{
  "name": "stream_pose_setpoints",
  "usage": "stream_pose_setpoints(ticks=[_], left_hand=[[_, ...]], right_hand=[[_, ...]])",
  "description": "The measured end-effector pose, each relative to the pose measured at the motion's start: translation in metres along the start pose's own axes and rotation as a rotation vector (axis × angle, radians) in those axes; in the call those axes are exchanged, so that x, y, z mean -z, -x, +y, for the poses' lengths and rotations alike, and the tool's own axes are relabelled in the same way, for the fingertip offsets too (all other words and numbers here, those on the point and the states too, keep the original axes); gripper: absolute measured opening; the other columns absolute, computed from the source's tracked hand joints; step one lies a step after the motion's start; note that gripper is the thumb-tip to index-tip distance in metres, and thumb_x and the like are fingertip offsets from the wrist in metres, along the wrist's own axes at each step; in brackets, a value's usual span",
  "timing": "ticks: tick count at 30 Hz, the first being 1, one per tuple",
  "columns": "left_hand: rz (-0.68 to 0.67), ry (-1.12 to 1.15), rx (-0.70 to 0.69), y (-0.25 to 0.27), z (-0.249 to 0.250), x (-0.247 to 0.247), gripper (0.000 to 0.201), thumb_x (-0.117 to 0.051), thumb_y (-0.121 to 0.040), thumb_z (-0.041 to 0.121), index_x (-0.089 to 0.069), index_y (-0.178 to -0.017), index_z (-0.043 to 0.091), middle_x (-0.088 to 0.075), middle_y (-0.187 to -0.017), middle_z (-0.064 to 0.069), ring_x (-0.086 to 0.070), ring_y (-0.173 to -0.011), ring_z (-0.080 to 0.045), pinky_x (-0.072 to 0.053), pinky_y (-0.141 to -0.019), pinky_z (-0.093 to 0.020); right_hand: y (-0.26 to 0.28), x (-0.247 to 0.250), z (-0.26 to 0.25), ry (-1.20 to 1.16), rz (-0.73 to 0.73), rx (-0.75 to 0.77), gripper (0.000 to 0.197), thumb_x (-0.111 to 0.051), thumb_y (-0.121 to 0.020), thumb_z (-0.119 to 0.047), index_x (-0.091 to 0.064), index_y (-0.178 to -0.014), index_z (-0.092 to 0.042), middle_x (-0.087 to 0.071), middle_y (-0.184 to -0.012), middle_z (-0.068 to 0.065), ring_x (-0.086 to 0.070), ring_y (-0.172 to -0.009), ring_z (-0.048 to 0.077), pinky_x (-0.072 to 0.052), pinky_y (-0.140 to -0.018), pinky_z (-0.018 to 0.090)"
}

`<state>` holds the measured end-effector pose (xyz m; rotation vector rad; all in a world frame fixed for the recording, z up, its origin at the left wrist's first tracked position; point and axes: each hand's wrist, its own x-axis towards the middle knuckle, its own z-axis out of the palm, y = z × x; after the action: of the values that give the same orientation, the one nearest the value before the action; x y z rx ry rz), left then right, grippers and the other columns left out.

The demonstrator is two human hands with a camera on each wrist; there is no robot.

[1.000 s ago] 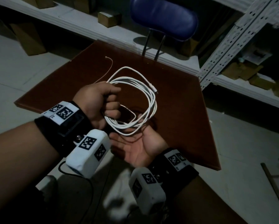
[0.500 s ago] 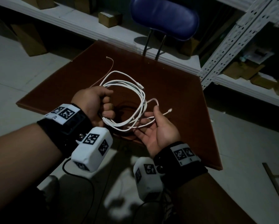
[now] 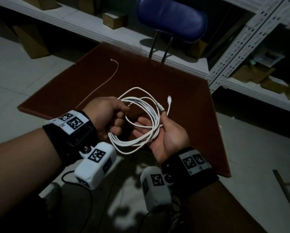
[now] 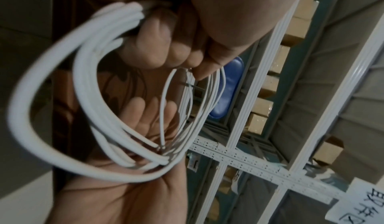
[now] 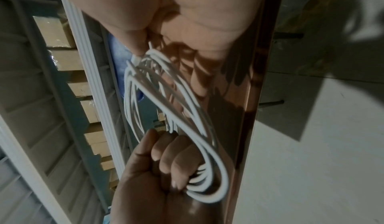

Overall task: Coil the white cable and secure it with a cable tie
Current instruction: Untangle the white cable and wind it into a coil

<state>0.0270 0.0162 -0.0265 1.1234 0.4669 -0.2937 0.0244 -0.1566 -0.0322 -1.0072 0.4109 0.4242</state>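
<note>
White cable [image 3: 140, 121]: several loops, held in the air above a red-brown table [image 3: 182, 84], not resting on it. Left hand [image 3: 105, 113]: clenched round one side of the bundle, apparently to stop the turns springing apart. Right hand [image 3: 164, 133]: palm up beneath the opposite side, fingers relaxed, thumb and forefinger pinching the free tail just below its connector [image 3: 169, 99], likely for tucking the last turn. Thin pale cable tie [image 3: 105, 79]: flat on the table beyond the hands, well apart, untouched, within reach for the securing step. Second plug: against the loops near the right thumb. Loop count: unreadable, blurred in both wrist views. Tie's near end: behind the left hand.
</note>
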Motion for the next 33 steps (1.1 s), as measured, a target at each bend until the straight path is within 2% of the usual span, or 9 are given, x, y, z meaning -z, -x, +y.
stream_pose_setpoints(ticks=[7, 11, 14, 17, 20, 24, 27, 30, 33], left_hand=[[0.032, -0.255, -0.134, -0.003, -0.007, 0.0, 0.021, -0.063, -0.088, 0.012, -0.049, -0.073, 0.013, -0.04, -0.05, -0.004, -0.035, -0.037, -0.017, -0.03, -0.043, -0.023], [0.077, -0.403, -0.157, -0.005, -0.009, 0.002, 0.031, -0.072, -0.078, 0.028, -0.061, -0.089, 0.001, -0.056, -0.059, -0.013, -0.052, -0.044, -0.023, -0.042, -0.044, -0.03], [0.106, -0.444, -0.158, -0.001, -0.008, 0.002, 0.046, -0.075, -0.068, 0.036, -0.065, -0.095, 0.001, -0.068, -0.082, -0.029, -0.065, -0.064, -0.041, -0.053, -0.06, -0.049], [0.11, -0.457, -0.151, 0.003, -0.007, 0.0, 0.044, -0.076, -0.061, 0.04, -0.063, -0.086, 0.006, -0.066, -0.079, -0.029, -0.065, -0.067, -0.044, -0.054, -0.065, -0.056], [0.105, -0.459, -0.109, 0.004, -0.008, 0.001, 0.044, -0.076, -0.058, 0.04, -0.063, -0.084, 0.008, -0.068, -0.089, -0.033, -0.068, -0.084, -0.052, -0.053, -0.081, -0.066], [-0.025, -0.316, -0.057, -0.001, -0.011, 0.0, 0.018, -0.063, -0.088, 0.016, -0.056, -0.079, 0.002, -0.06, -0.063, -0.019, -0.059, -0.053, -0.031, -0.054, -0.061, -0.041], [-0.096, -0.114, 0.107, -0.002, -0.008, -0.002, 0.028, -0.052, -0.093, 0.014, -0.048, -0.067, 0.004, -0.042, -0.052, -0.009, -0.043, -0.042, -0.019, -0.052, -0.047, -0.028], [-0.156, 0.021, 0.251, 0.001, -0.001, 0.0, 0.036, -0.045, -0.091, 0.02, -0.035, -0.057, 0.014, -0.025, -0.046, 0.001, -0.023, -0.035, -0.011, -0.027, -0.033, -0.016], [-0.166, 0.045, 0.251, 0.003, 0.003, -0.001, 0.032, -0.046, -0.09, 0.019, -0.031, -0.062, 0.018, -0.023, -0.049, 0.002, -0.017, -0.035, -0.009, -0.014, -0.031, -0.016]], right_hand=[[0.002, 0.001, 0.002, 0.111, -0.071, -0.012, 0.06, -0.038, -0.104, -0.05, -0.059, -0.124, 0.003, -0.071, -0.073, 0.023, -0.071, -0.058, 0.034, -0.056, -0.046, 0.034], [0.003, -0.003, 0.007, 0.199, -0.109, 0.0, 0.067, -0.06, -0.084, -0.061, -0.067, -0.111, -0.001, -0.068, -0.069, 0.018, -0.067, -0.052, 0.028, -0.055, -0.05, 0.032], [0.005, -0.003, 0.01, 0.253, -0.124, 0.038, 0.048, -0.072, -0.081, -0.045, -0.067, -0.102, -0.003, -0.065, -0.066, 0.013, -0.063, -0.051, 0.024, -0.054, -0.051, 0.03], [0.006, -0.003, 0.011, 0.262, -0.116, 0.059, 0.018, -0.066, -0.094, -0.016, -0.065, -0.102, 0.0, -0.055, -0.057, 0.008, -0.053, -0.047, 0.023, -0.047, -0.045, 0.026], [0.004, -0.002, 0.013, 0.245, -0.13, 0.073, 0.014, -0.06, -0.096, -0.011, -0.068, -0.096, 0.001, -0.042, -0.05, 0.006, -0.046, -0.042, 0.022, -0.043, -0.049, 0.028], [0.002, -0.001, 0.013, 0.196, -0.112, 0.047, 0.016, -0.059, -0.096, -0.01, -0.067, -0.086, 0.0, -0.034, -0.047, 0.005, -0.041, -0.038, 0.021, -0.04, -0.048, 0.028], [0.002, 0.001, 0.01, 0.175, -0.088, 0.022, 0.01, -0.061, -0.095, -0.008, -0.062, -0.096, 0.002, -0.036, -0.047, 0.004, -0.042, -0.037, 0.02, -0.036, -0.046, 0.027], [-0.001, 0.004, 0.007, 0.158, -0.047, 0.021, 0.003, -0.061, -0.095, -0.002, -0.06, -0.096, 0.0, -0.041, -0.047, 0.003, -0.047, -0.035, 0.016, -0.043, -0.041, 0.026], [-0.01, 0.012, 0.006, 0.302, -0.009, 0.054, 0.035, -0.067, -0.09, 0.001, -0.054, -0.123, -0.004, -0.056, -0.054, 0.005, -0.058, -0.042, 0.019, -0.053, -0.051, 0.033]])
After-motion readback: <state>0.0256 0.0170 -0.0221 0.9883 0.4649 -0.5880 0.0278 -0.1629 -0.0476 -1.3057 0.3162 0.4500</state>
